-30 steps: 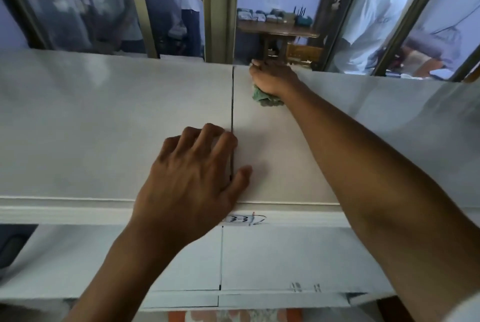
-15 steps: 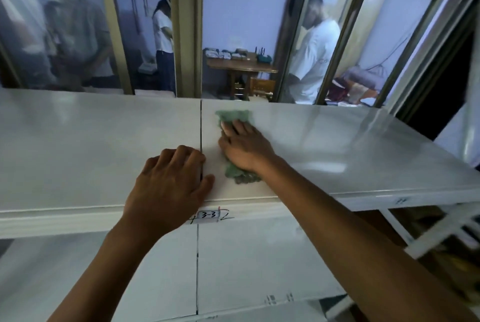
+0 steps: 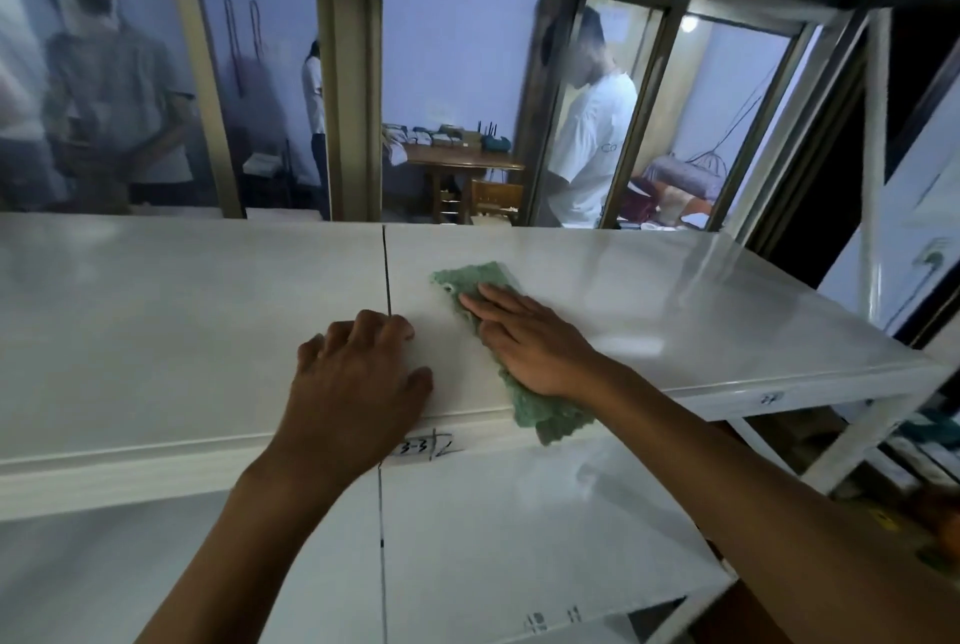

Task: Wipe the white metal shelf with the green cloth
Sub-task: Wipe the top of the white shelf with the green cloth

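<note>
**Wiping stroke at the shelf's front edge**

The green cloth (image 3: 511, 363) lies stretched on the white metal shelf (image 3: 701, 311), right of the seam (image 3: 385, 269), its near end drooping over the front edge. My right hand (image 3: 524, 342) presses it flat, fingers straight. My left hand (image 3: 358, 373) rests on the seam, holding nothing, fingertips seemingly bent. I'm mid-wipe; next comes an untouched strip toward the right corner

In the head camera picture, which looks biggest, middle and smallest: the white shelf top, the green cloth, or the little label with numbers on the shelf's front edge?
1. white shelf top, by far the largest.
2. green cloth, partly hidden under the right hand.
3. label, the smallest.
</note>
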